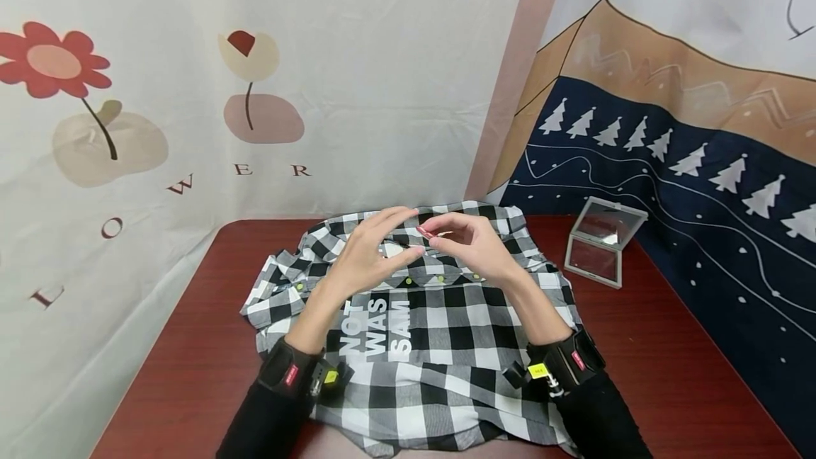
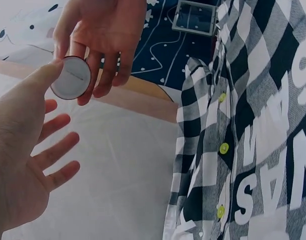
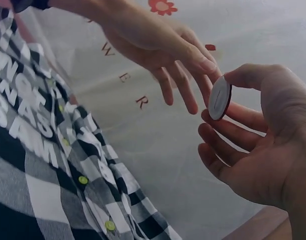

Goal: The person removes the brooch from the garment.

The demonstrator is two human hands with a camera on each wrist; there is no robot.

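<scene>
My right hand (image 1: 478, 250) pinches a round pin-back badge (image 3: 219, 98) between thumb and fingers, above the collar side of the shirt. The badge's pale back, with a thin pin line across it and a red rim, faces my left wrist camera. Close by on the left, my left hand (image 1: 365, 253) has its fingers spread and nearly straight. Its thumb tip appears at the badge's edge in the left wrist view; whether it touches cannot be told. Below both hands lies a black-and-white checked shirt (image 1: 472, 310) with yellow-green buttons (image 2: 224, 148) and white lettering.
An open hinged mirror case (image 1: 593, 259) stands on the right side of the reddish-brown table (image 1: 210, 324). Behind the table hang a pale cloth (image 1: 395, 91) with flower prints and a navy cloth (image 1: 669, 211) with white trees.
</scene>
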